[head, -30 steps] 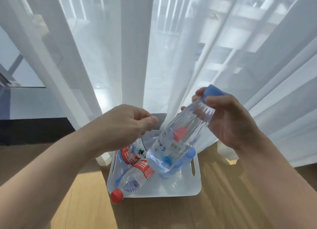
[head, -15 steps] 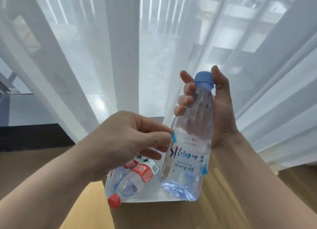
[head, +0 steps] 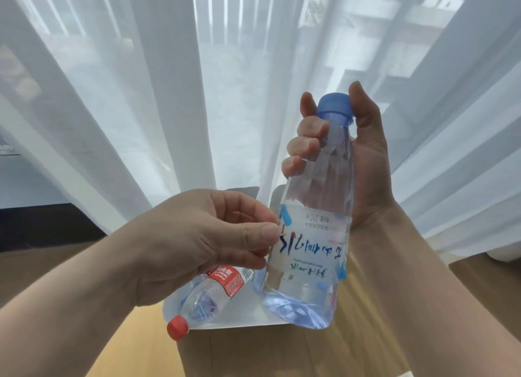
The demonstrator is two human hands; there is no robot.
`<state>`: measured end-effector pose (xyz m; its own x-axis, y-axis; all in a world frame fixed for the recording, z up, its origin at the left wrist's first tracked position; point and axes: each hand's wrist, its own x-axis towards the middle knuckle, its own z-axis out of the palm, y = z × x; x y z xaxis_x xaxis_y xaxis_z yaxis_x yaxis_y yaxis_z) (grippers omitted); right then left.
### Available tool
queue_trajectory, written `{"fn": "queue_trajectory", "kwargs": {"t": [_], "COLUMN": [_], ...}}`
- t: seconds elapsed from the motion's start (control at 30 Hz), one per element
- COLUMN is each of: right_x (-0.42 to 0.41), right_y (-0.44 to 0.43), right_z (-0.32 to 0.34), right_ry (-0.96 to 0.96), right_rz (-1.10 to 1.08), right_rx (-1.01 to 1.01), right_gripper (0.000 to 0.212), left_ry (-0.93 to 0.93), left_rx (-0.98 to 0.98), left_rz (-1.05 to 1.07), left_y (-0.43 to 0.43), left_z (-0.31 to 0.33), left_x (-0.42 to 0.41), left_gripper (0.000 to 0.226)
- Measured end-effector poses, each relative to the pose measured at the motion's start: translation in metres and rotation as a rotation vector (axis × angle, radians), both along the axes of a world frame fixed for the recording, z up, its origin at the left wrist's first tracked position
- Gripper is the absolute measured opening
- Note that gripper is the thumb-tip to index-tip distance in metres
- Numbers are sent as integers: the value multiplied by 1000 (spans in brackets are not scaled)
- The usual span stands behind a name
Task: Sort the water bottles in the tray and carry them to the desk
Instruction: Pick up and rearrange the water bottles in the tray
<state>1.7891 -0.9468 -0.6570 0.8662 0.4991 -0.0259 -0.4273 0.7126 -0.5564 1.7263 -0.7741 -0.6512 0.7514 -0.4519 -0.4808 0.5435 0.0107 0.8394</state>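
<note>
Fingers [head: 307, 146] of right hand [head: 366, 162] wrap the blue-capped bottle [head: 310, 278], left hand [head: 197, 241] pinches its label [head: 315, 235]; tray [head: 239, 311] on wood floor [head: 253, 354], sheer curtains [head: 127, 94] behind.

The person works bare-handed. The left hand [head: 203, 244] and the right hand [head: 363, 162] are uncovered, and both forearms [head: 70, 306] are bare as far up as I can follow them from where I stand. The forearms look smooth. The fingernails [head: 318, 126] are cut short and left plain, with a natural sheen. Fine creases line the knuckle of the left thumb.
</note>
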Motion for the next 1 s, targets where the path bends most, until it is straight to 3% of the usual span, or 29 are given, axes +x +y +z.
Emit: {"fn": "queue_trajectory", "kwargs": {"t": [0.2, 0.3, 0.5, 0.6, 0.83, 1.0], "right_x": [1, 1, 1, 1, -1, 4], "right_y": [0, -1, -1, -2, -3, -2], "right_z": [1, 2, 4, 5, 15, 9], "right_ry": [-7, -14, -15, -31, -54, 1], "right_rz": [91, 119, 152, 162, -48, -109], "right_rx": [80, 105, 133, 121, -213, -368], "right_gripper": [41, 41, 41, 41, 38, 34], "left_ry": [65, 94, 110, 80, -75, -54], "left_rx": [-96, -130, -119, -109, 166, 218], "left_rz": [-16, -28, -95, -87, 43, 94], "left_y": [-3, -4, -3, -4, 0, 2], "left_z": [3, 4, 2, 5, 7, -5], "left_x": [-4, -5, -4, -4, -1, 3], "left_gripper": [16, 7, 17, 11, 5, 21]}}
